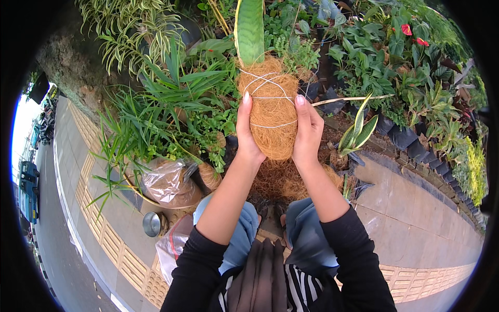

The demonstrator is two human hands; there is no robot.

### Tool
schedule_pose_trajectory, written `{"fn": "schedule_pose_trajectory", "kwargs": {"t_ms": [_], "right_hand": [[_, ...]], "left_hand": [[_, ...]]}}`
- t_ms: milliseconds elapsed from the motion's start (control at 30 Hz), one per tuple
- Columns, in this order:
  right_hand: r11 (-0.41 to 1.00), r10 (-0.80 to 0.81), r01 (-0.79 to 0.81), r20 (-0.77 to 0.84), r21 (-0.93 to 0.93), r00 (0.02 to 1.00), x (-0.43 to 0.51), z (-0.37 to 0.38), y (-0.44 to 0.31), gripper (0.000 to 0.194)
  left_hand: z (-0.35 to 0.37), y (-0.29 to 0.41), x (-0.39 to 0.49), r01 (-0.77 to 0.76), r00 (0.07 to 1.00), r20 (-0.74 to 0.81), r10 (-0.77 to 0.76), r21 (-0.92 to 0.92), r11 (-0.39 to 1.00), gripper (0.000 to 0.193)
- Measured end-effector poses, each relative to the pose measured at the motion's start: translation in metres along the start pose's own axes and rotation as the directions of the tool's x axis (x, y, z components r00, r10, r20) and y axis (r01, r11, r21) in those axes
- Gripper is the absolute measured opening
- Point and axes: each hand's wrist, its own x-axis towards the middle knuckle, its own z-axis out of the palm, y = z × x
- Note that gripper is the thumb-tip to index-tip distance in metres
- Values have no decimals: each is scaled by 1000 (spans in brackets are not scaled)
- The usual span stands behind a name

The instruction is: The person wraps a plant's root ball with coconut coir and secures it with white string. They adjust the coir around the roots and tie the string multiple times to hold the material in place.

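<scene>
Between my two hands is a ball of brown coconut fibre (275,113), longer than it is wide. White string (271,97) crosses its upper part and runs around its lower part. A broad green snake plant leaf (250,33) with a yellow edge rises from its top. My left hand (248,132) grips the left side, thumb pointing up. The right side is pressed by my right hand (307,130), its thumb near the string. Below the wrists, loose coconut fibre (278,177) lies heaped on the ground before my knees.
To the left stand a clear plastic bag with brown contents (169,185), a smaller wrapped fibre ball (209,175), a metal can (153,224) and a white sack (171,245). A small variegated snake plant (356,130) is at right. Dense garden plants (156,97) lie ahead; a road (58,218) runs left.
</scene>
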Motion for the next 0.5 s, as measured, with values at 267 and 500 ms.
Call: {"fn": "schedule_pose_trajectory", "kwargs": {"t_ms": [267, 500], "right_hand": [[880, -244, 210, -25, -426, 970, 5, -4, 4, 32], [846, -252, 303, 172, -438, 952, 3, -4, -10, 27]], "left_hand": [[9, -9, -6, -260, 959, -17, 284, 348, 901, 59], [4, 0, -2, -182, 975, -81, 206, 240, 954, 52]]}}
